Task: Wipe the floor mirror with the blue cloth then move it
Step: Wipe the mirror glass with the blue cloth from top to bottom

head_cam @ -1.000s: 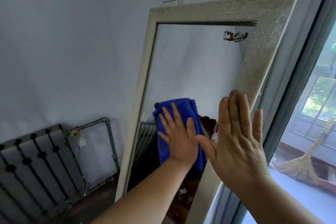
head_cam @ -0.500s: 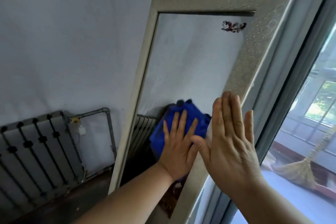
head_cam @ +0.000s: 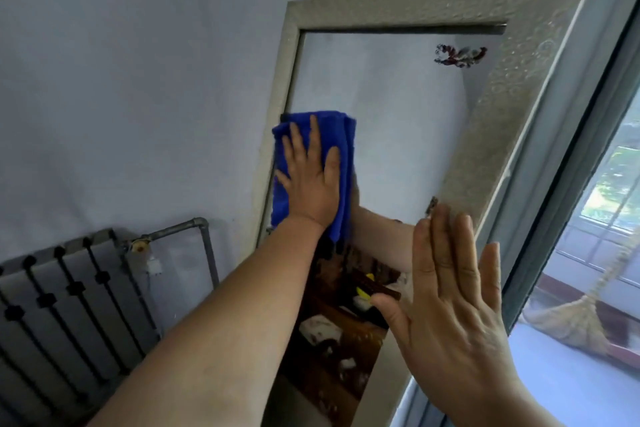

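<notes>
- The floor mirror (head_cam: 398, 135) leaned against the wall, filling the centre and upper right of the frame, its long axis running from upper right down toward lower centre.
- My left hand (head_cam: 310, 180) lay flat with fingers spread on the blue cloth (head_cam: 341, 149), pressing it to the glass at the mirror's left edge, mid-left of the frame; the cloth overlapped the left side of the frame (head_cam: 273, 156) a little.
- My right hand (head_cam: 450, 308), at lower right, was open and flat, fingers together, palm toward the right side of the frame; its fingertips reached that side, though I could not tell for sure whether the palm touched.
- The two hands were well apart, one at each long edge of the mirror, clamped on nothing.
- A reddish smear (head_cam: 459, 55) sat near the upper right corner of the glass, up and to the right of the cloth; I judged the left hand, holding the cloth, would have to sweep that way.
- A radiator (head_cam: 62, 302) stood at lower left, a broom (head_cam: 581, 319) at far right.
- Wiping looked unfinished; the move had not begun.
</notes>
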